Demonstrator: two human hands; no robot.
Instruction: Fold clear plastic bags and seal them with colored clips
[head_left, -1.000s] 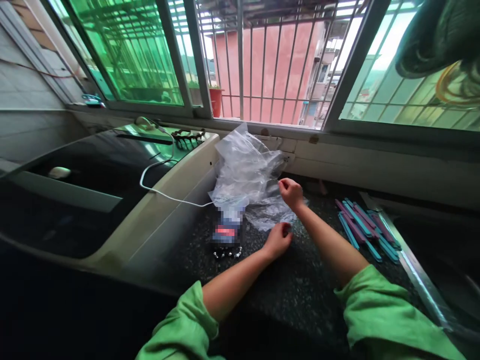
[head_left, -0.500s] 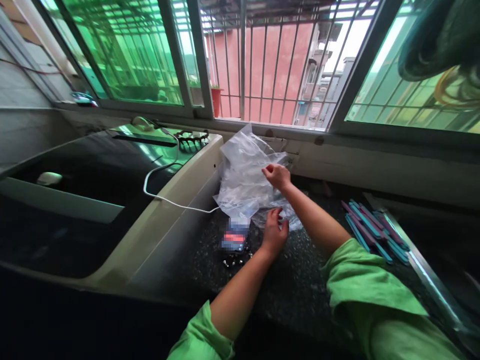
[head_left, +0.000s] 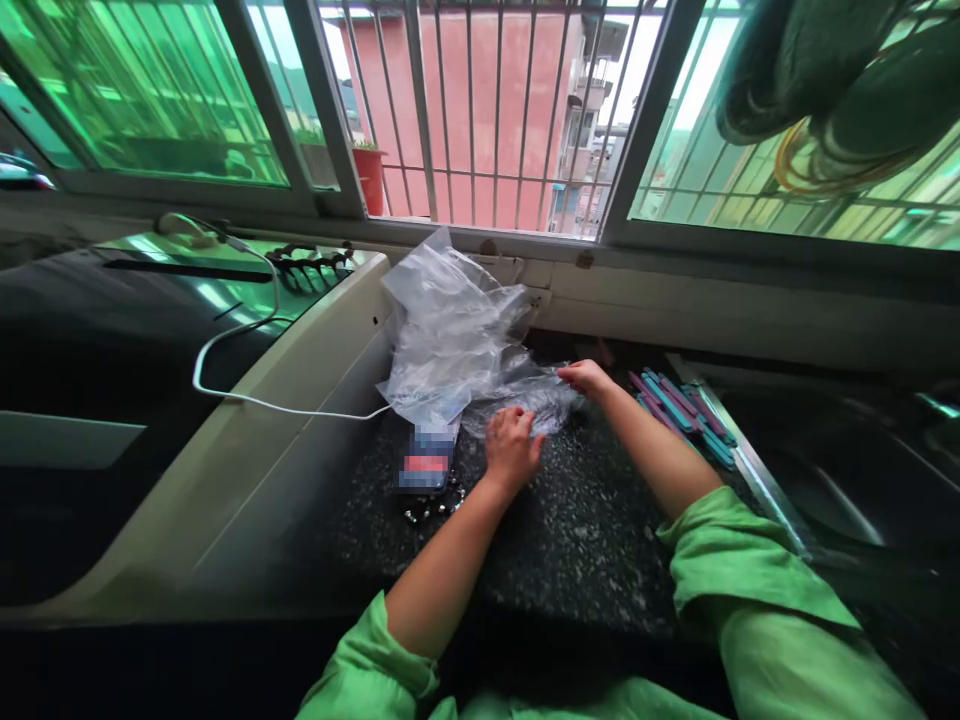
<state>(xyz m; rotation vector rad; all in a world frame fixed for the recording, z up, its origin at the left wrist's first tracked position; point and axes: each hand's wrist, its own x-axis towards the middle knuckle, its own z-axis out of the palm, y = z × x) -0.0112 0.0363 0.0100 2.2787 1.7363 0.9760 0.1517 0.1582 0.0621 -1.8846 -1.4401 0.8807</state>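
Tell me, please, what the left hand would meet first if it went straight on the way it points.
The left hand would probably meet the crumpled clear plastic sheeting first; depth is unclear, so they may already be touching.

You have daylight from the barred window (head_left: 469,110) ahead, highlights on the clear plastic bag (head_left: 450,335), glare on the glossy black panel (head_left: 214,296). Speckled counter (head_left: 585,560) dim; phone (head_left: 425,465) pixelated; edges stretched, soft.

Sticks (head_left: 676,402) right of plastic bags (head_left: 450,345)
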